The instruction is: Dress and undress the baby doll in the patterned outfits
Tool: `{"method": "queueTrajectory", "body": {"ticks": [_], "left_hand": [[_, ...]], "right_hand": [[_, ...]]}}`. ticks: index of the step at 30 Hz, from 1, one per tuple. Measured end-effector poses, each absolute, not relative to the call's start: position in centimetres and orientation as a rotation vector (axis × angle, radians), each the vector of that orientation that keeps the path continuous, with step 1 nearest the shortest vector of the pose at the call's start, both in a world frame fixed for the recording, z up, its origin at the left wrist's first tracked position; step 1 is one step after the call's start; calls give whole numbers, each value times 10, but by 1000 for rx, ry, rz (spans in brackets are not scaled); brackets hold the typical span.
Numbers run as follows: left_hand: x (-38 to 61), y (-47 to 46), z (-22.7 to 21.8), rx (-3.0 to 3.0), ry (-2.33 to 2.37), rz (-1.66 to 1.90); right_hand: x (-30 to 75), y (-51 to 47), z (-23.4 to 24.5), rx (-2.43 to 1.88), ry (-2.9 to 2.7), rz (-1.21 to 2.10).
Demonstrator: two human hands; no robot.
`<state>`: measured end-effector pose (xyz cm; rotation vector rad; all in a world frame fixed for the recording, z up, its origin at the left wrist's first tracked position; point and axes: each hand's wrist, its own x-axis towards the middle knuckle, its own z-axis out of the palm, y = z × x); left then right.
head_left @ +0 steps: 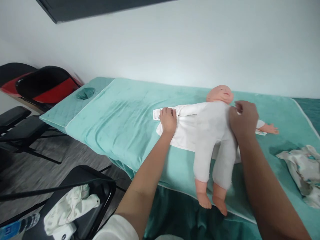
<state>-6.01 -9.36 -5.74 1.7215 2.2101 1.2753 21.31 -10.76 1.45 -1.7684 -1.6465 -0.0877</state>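
Note:
A baby doll (pixel 211 123) with a soft white body lies on its back, its head by the wall and its bare feet near my side. Beneath its torso is spread a white baby top (pixel 185 133), one sleeve stretched out to the left. My left hand (pixel 168 119) is closed over that sleeve near its cuff. Beside the doll's shoulder on the right is my right hand (pixel 243 118), fingers curled in a pinch; what they grip is hidden. The doll's arm on that side sticks out past my wrist, a bit of patterned cloth under it.
Light green velvety cover (pixel 125 116) lies over the massage bed, which has a face hole (pixel 85 93). Crumpled patterned cloth (pixel 305 171) rests at the right. A black chair (pixel 82 176) at lower left bears printed baby clothes (pixel 72 205); a water bottle (pixel 21 225) is beside them.

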Motion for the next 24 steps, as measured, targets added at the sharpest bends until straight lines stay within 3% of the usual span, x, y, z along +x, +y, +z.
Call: {"method": "queueTrajectory", "body": {"ticks": [5, 24], "left_hand": [[-59, -95, -58, 1696, 2201, 1347], [-58, -110, -55, 1452, 2329, 1272]], "right_hand": [[245, -134, -11, -1986, -1351, 188], [240, -137, -16, -1527, -1236, 844]]}}
